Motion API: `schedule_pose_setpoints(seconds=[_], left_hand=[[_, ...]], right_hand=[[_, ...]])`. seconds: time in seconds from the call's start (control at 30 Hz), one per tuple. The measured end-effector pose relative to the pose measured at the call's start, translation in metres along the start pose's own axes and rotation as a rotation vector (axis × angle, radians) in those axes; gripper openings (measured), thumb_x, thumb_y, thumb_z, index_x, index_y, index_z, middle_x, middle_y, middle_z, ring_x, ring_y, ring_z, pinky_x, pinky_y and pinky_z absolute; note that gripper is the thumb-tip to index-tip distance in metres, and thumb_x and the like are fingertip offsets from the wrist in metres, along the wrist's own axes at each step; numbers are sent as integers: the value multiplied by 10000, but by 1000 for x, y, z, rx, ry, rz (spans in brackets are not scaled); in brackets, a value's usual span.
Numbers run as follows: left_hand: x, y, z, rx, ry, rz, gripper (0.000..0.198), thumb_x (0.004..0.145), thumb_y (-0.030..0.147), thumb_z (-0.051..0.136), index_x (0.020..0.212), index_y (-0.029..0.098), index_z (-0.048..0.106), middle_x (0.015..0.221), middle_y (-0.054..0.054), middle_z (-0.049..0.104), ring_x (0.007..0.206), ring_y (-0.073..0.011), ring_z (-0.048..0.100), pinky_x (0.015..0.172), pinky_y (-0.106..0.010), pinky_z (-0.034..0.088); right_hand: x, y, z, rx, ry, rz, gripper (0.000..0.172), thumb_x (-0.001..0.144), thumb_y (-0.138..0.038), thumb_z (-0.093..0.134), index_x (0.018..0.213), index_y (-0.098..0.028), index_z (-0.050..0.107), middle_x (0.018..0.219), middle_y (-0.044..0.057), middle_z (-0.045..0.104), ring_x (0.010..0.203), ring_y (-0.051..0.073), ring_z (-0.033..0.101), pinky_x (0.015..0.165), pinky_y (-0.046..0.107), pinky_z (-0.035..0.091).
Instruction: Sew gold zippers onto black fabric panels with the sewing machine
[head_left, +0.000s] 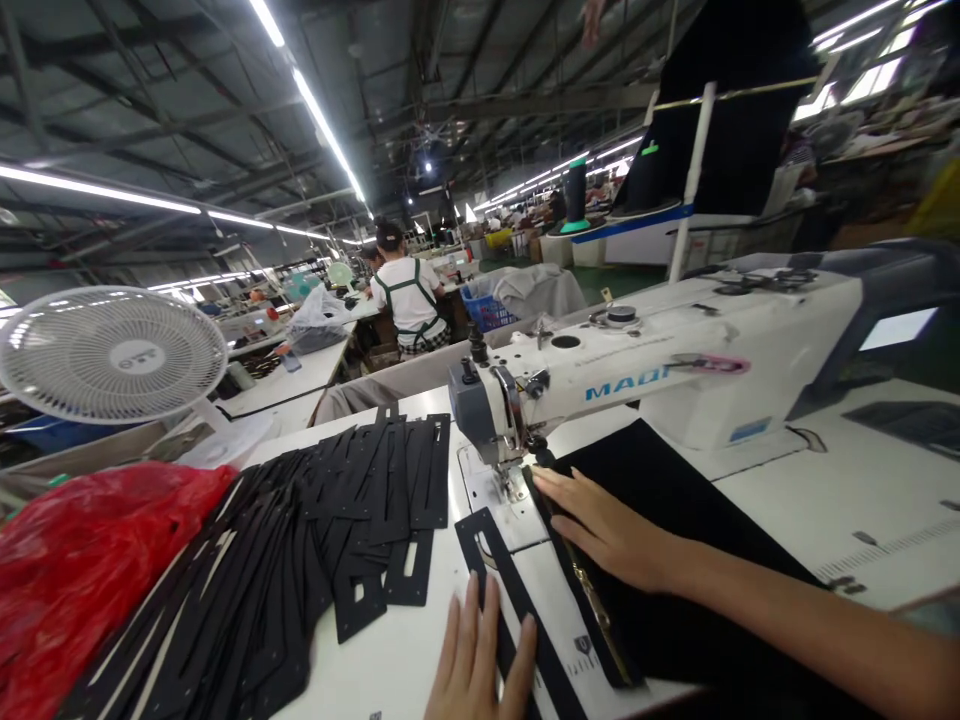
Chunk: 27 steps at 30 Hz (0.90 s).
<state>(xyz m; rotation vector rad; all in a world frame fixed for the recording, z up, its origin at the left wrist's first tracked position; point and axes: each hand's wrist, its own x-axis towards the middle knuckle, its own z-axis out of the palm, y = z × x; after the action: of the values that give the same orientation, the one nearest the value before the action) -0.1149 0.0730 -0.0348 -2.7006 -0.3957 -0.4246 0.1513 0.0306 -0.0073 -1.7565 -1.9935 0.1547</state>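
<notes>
My left hand (476, 655) lies with fingers stretched over a black slotted strip (508, 575) on the white sewing table. The strip's upper end is just left of the presser foot (514, 485). My right hand (611, 530) rests flat on a large black fabric piece (652, 465), fingertips beside the foot. A zipper with a gold-coloured pull (589, 595) runs along that fabric's left edge. The white sewing machine (615, 345) stands over the work. Many black slotted pieces (382, 480) lie in an overlapping pile left of the needle area.
A red plastic bag (90, 560) sits at the left, beside the pile. Behind it stands a white fan (112, 355). A green-and-black thread cone (575, 195) is behind the machine, near a white post (694, 180). A person (409, 290) sits at a table ahead.
</notes>
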Motion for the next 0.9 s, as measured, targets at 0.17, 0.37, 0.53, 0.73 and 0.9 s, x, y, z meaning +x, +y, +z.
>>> schedule_pose_setpoints(seconds=[0.17, 0.37, 0.53, 0.73, 0.9], left_hand=[[8, -30, 5, -127, 11, 242, 567, 851, 305, 529, 1347, 102, 343, 1309, -214, 438, 1244, -363, 362, 956, -519, 435], [32, -25, 1, -260, 51, -50, 578, 725, 63, 399, 1298, 137, 406, 1335, -181, 417, 1236, -331, 385, 960, -571, 400], [59, -40, -3, -388, 63, -200, 474, 775, -44, 286, 1106, 146, 567, 1074, -122, 574, 964, -245, 555, 811, -433, 513], [60, -25, -18, -386, 248, -63, 422, 897, 28, 319, 1299, 129, 399, 1290, -141, 481, 1196, -225, 451, 979, -411, 448], [78, 5, -7, -290, 199, 75, 350, 898, 23, 288, 1183, 33, 491, 1184, -189, 557, 1115, -255, 529, 925, -422, 492]], right_hand=[[-10, 11, 1, -145, 24, 28, 454, 957, -269, 283, 1376, -110, 357, 1421, 116, 355, 1328, 226, 276, 1085, 517, 234], [-18, -4, 4, -206, 8, 13, 466, 939, -245, 313, 1389, -131, 338, 1433, 98, 338, 1340, 218, 247, 1092, 498, 235], [-28, -21, 6, -192, 9, -28, 473, 936, -249, 327, 1388, -108, 337, 1440, 100, 325, 1342, 231, 242, 1098, 500, 223], [-28, -21, 8, -222, 26, -36, 460, 927, -227, 321, 1362, -86, 376, 1425, 124, 347, 1335, 235, 261, 1080, 511, 251], [-29, -19, 8, -278, 9, -79, 477, 911, -203, 351, 1377, -99, 351, 1422, 141, 351, 1334, 239, 263, 1070, 499, 269]])
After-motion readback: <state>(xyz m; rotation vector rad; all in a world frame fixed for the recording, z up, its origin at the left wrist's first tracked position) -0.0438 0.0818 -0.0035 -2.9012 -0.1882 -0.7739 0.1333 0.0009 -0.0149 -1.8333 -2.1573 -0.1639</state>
